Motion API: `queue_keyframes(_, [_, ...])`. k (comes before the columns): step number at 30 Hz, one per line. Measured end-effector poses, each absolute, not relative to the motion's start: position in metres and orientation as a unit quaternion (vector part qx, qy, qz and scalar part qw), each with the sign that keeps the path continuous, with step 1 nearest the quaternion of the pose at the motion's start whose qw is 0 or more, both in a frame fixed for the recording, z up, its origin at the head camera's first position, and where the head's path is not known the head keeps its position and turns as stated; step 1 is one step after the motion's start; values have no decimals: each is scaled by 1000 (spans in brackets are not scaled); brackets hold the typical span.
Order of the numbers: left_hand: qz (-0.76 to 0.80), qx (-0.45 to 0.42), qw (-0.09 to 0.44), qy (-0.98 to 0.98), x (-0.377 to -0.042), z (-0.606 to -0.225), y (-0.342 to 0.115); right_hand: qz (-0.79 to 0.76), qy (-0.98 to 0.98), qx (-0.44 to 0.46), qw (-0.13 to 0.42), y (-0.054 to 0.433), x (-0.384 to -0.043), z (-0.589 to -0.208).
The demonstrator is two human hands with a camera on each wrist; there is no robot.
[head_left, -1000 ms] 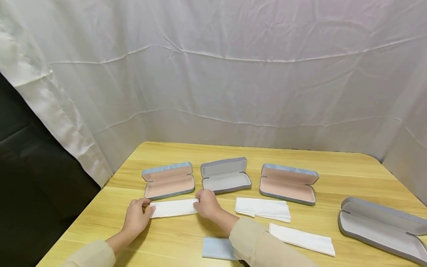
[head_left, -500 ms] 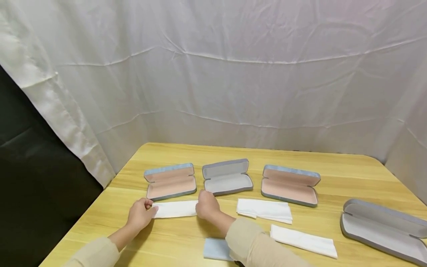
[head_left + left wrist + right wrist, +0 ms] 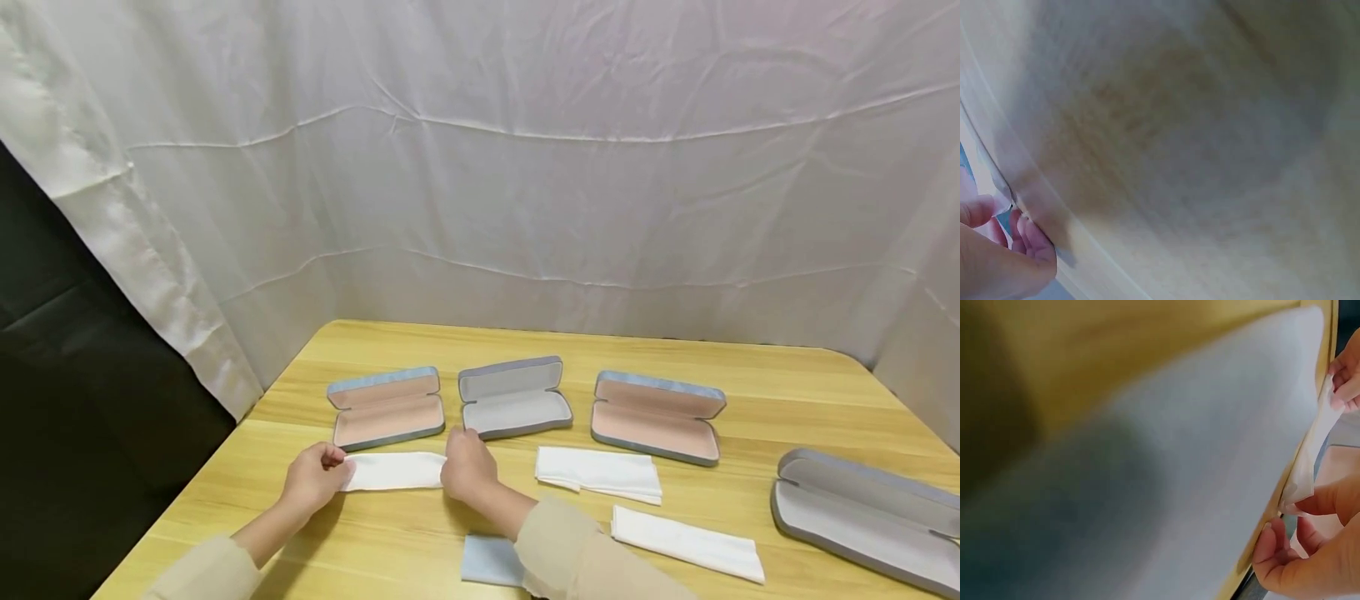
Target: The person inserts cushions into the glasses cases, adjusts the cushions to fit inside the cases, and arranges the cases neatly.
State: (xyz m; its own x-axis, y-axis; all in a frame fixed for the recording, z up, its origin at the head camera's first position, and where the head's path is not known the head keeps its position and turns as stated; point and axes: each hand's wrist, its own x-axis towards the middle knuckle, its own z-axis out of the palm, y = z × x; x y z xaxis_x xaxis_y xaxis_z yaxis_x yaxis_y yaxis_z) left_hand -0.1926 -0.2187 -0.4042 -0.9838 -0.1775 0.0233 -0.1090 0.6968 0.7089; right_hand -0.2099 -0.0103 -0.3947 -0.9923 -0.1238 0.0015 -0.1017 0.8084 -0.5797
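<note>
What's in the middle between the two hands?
A white cloth: the head view shows it running from the left hand to the right hand, each pinching one end.

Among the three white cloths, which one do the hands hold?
The leftmost white cloth, ends pinched by the left hand and right hand; the other two lie unheld.

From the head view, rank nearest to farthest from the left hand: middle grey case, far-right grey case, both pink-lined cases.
1. Left pink-lined case, beyond the left hand.
2. Middle grey case, next rightward.
3. Right pink-lined case, further right.
4. Far-right grey case, picture's edge.
</note>
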Motion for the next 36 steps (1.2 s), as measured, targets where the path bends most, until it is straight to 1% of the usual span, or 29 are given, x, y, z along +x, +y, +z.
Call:
queue_keyframes(3, [-400,82,41,-912,-192,-402,-219,-333,940,-66,16,-8,-208,-393])
queue_keyframes(9, [-428,90,32,-899,-191,-400,-218,-445,891,-91,0,-1,-212,-392])
queue_keyframes(14, [-462,98,31,-881,-191,-401,-217,-517,852,-81,-2,3,-218,-395])
queue_keyframes(17, [-471,98,33,-876,-191,-400,-216,-542,838,-58,12,5,-220,-396])
queue_keyframes(22, [-476,100,40,-873,-193,-400,-216,-565,823,-16,49,4,-222,-395])
queue_keyframes(26, [-477,108,44,-871,-196,-398,-217,-586,808,-10,62,2,-223,-394])
queue_keyframes(31, [-474,111,59,-872,-203,-394,-217,-627,773,20,93,-4,-230,-390])
queue_keyframes(36, [-489,118,74,-861,-213,-393,-216,-651,751,40,97,-11,-240,-388])
